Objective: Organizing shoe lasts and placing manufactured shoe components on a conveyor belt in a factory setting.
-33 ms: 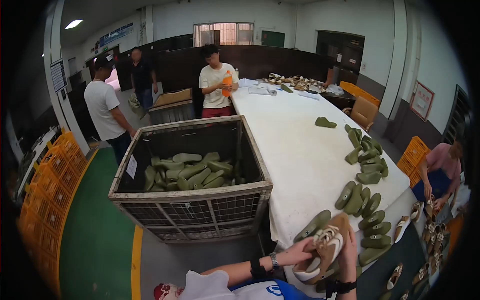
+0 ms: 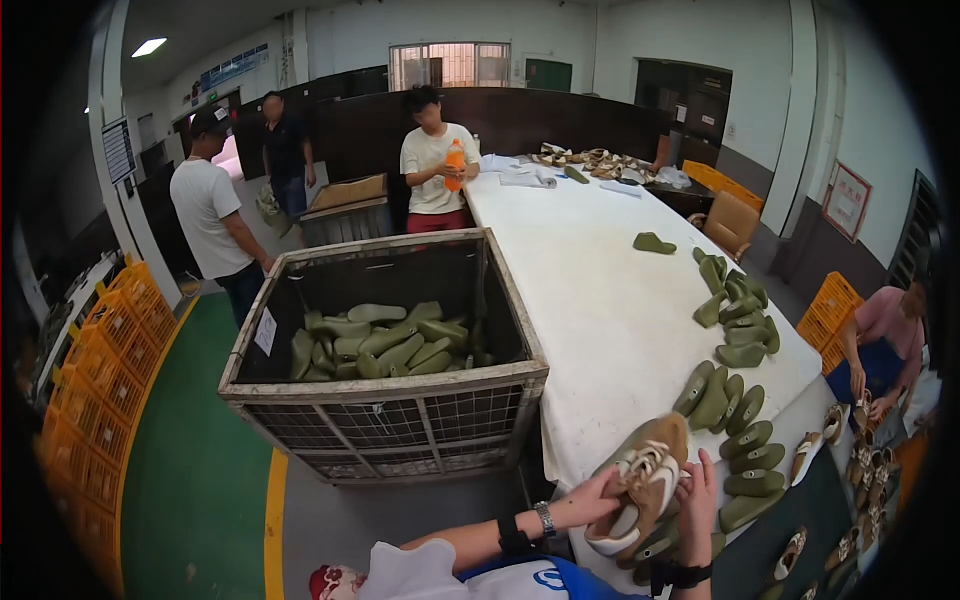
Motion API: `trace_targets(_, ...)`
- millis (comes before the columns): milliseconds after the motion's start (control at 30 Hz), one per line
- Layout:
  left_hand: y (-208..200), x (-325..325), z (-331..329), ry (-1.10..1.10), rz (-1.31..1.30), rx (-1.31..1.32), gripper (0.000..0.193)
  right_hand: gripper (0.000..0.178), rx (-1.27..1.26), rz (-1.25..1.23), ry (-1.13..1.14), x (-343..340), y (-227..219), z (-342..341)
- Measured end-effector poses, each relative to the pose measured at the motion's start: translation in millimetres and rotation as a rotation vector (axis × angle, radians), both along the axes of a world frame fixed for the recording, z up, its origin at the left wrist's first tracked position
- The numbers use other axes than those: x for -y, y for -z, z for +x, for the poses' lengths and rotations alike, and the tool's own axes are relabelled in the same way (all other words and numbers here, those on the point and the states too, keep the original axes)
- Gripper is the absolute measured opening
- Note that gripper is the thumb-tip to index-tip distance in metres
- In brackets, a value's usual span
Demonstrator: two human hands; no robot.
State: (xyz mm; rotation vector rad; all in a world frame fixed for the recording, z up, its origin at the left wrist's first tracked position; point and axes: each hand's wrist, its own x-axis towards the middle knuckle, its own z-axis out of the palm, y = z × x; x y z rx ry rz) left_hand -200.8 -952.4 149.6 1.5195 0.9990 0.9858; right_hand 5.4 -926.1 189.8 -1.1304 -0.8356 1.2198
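A brown and white lace-up shoe [image 2: 655, 447] is held over the near edge of the white-covered table [image 2: 600, 330], toe pointing away from me. My left hand [image 2: 590, 498] grips its left side near the opening. The fingers of my right hand [image 2: 697, 500] are pinched at the right edge beside the white laces; whether they hold lace or upper is hard to tell. Behind and below the shoe, green shoe lasts [image 2: 655, 545] are partly hidden. A row of more green lasts [image 2: 755, 458] lies just right of my right hand.
Left of the table stands a wood-framed wire bin [image 2: 383, 383] full of green lasts. Several shoes [image 2: 790, 552] lie on a dark surface at the right, where a co-worker [image 2: 888, 340] handles shoes. Three other people stand beyond the bin. Orange crates [image 2: 100, 345] line the green walkway.
The shoe has turned slightly and moved a little left, showing more of its laces. My right hand has gone from lying along the shoe's side to pinching near the laces.
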Motion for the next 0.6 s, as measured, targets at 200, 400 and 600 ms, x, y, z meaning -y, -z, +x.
trace_targets(200,-16.6,-20.3,-10.1,-0.164,0.112,-0.408,0.078,0.055,1.344,0.673,-0.104,37.1,-27.2,-53.7)
trace_targets(400,-40.1,-30.0,44.4,0.067,0.24,-0.578,0.083,0.04,1.261,0.474,0.214,36.4,-5.7,-5.7)
trace_targets(600,-44.0,-42.7,82.6,0.372,0.552,-0.548,0.068,0.041,0.942,0.379,0.277,81.8,-10.0,30.1)
